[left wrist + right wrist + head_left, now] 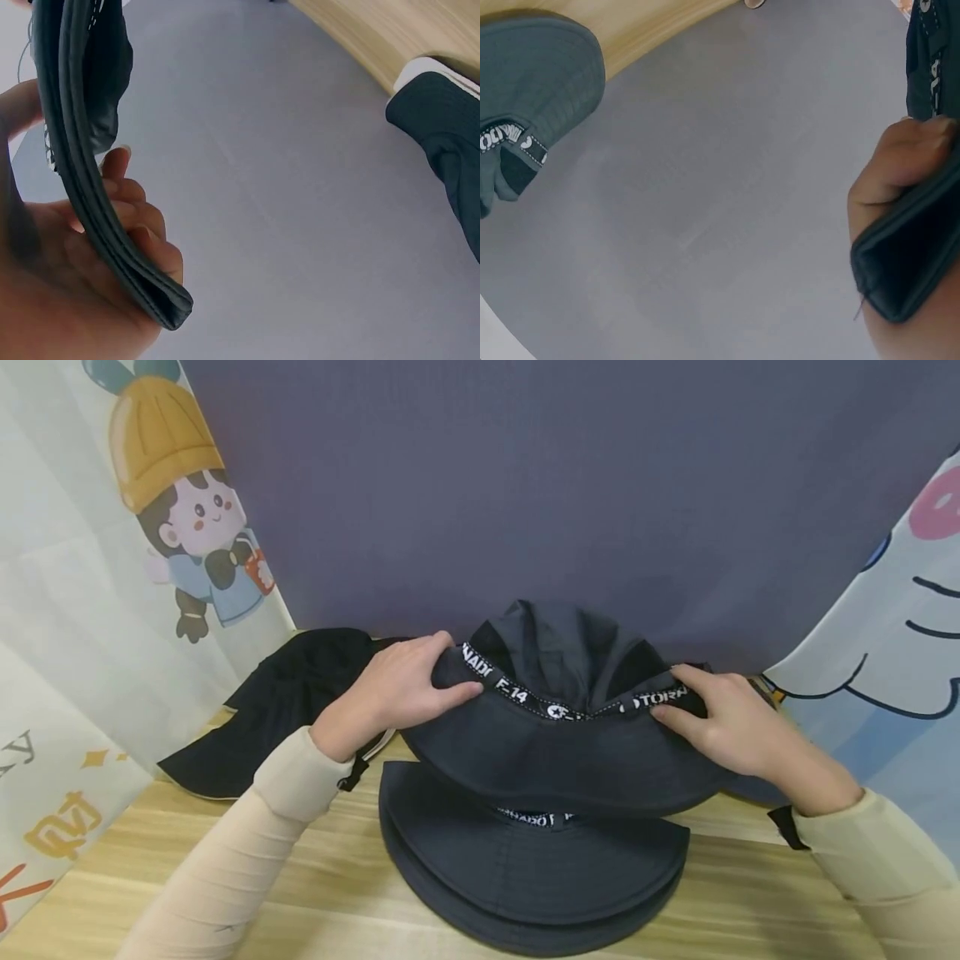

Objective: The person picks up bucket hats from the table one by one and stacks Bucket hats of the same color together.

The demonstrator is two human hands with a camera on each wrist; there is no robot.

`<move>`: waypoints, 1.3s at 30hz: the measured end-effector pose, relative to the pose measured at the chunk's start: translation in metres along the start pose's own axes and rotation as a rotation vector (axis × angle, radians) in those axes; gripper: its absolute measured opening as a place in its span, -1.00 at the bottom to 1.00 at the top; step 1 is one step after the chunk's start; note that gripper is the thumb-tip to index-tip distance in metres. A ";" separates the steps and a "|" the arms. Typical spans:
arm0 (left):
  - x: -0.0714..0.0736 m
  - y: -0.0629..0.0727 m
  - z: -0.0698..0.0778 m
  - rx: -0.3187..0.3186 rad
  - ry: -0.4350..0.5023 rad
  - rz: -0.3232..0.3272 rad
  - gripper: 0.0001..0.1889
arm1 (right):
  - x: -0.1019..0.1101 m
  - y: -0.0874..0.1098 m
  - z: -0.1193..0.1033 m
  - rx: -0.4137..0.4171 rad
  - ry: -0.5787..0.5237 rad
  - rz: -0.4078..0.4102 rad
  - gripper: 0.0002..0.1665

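Note:
A dark wide-brimmed hat (555, 760) hangs between both hands, its inner band of white lettering facing the head camera and its soft crown (562, 652) creased behind. My left hand (401, 681) grips the brim at the left, thumb on the near face. In the left wrist view the layered brim edge (82, 180) runs between thumb and fingers. At the right side my right hand (738, 722) pinches the same hat near the band. The right wrist view shows the brim (907, 255) folded over beside those fingers. Directly below lie stacked dark brims (540, 877), partly covered by the held hat.
On the wooden table (315, 877), a black hat (277, 718) lies at the left, behind my left forearm. Another dark hat (757, 789) is mostly hidden behind my right hand. A grey-purple panel (525, 485) stands behind, with printed cloth (60, 568) at the sides.

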State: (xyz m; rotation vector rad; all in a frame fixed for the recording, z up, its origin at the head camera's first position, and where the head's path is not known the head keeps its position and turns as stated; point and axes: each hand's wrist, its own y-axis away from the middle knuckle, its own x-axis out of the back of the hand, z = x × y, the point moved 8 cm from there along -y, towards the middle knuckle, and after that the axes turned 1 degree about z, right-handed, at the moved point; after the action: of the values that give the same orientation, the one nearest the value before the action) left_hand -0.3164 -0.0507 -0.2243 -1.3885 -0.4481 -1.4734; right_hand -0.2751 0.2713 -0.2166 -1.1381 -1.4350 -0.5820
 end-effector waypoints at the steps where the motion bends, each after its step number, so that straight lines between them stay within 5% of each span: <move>1: -0.001 0.000 -0.001 0.007 0.009 -0.012 -0.43 | -0.002 0.000 0.002 -0.010 -0.006 -0.017 -0.38; 11: -0.012 0.001 -0.007 0.055 0.111 -0.144 -0.43 | -0.017 0.002 0.015 -0.058 -0.091 -0.118 -0.19; 21: -0.010 0.002 -0.015 0.070 0.183 -0.149 -0.42 | -0.011 0.000 0.010 -0.067 -0.102 -0.114 -0.18; 29: -0.041 0.013 -0.019 0.040 0.216 -0.319 -0.45 | -0.037 0.008 0.009 -0.031 -0.164 -0.169 -0.28; 39: -0.055 0.028 -0.024 0.037 0.278 -0.357 -0.51 | -0.054 0.016 0.002 -0.021 -0.175 -0.211 -0.25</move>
State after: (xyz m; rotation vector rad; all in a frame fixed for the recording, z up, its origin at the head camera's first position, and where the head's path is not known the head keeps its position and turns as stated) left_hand -0.3152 -0.0596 -0.2904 -1.0882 -0.5609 -1.9068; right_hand -0.2686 0.2630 -0.2722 -1.0825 -1.7171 -0.6590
